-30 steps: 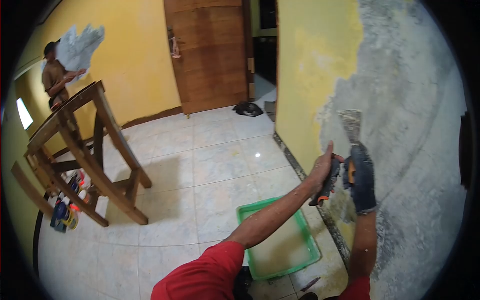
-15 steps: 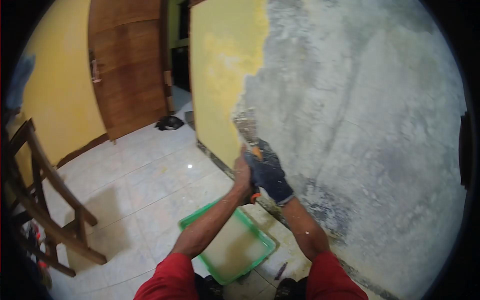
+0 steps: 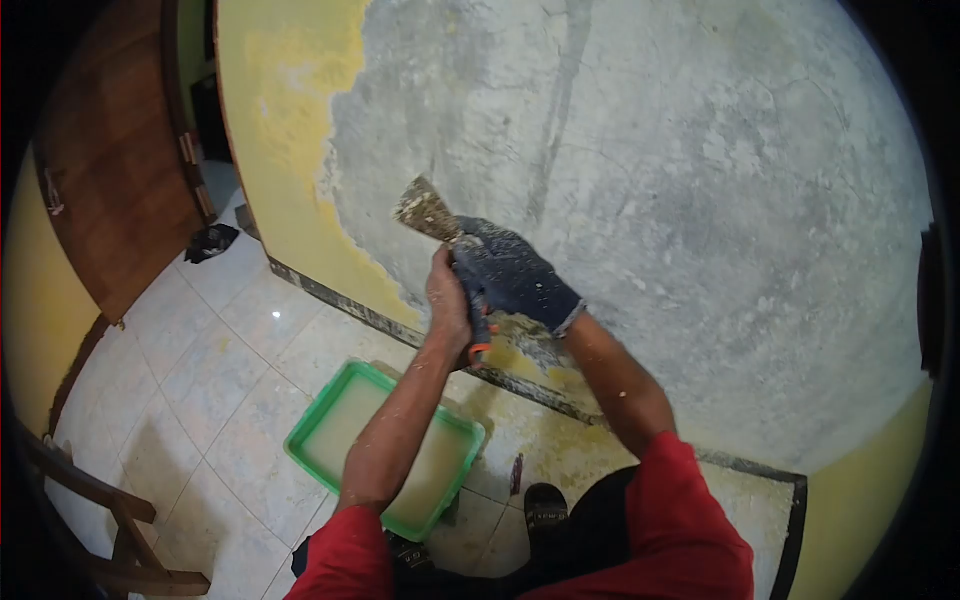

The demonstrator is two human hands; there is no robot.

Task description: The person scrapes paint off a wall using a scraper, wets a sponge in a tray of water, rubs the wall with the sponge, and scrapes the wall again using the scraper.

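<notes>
A paint scraper (image 3: 428, 212) with a flat blade specked with pale flakes is gripped in both hands in front of the wall. Its dark and orange handle end (image 3: 480, 345) points down, and the blade tilts up to the left. My right hand (image 3: 512, 275), in a dark knitted glove dusted with flecks, is closed around the upper handle. My bare left hand (image 3: 448, 300) is closed on the handle's left side, its fingers partly hidden. Behind them stands the wall (image 3: 660, 200), bare grey with yellow paint at the left. I cannot tell whether the blade touches it.
A green tray (image 3: 312, 420) of cloudy liquid sits on the tiled floor below my left forearm. Wooden furniture (image 3: 135, 525) stands at lower left. A brown door (image 3: 120, 170) and a black bag (image 3: 211, 242) are farther back. A small dark strip (image 3: 516, 474) lies near my foot.
My view has swung right, so the door and tray sit farther left. The scraper blade has gone from near-upright at the yellow paint's edge to leaning left before the grey area.
</notes>
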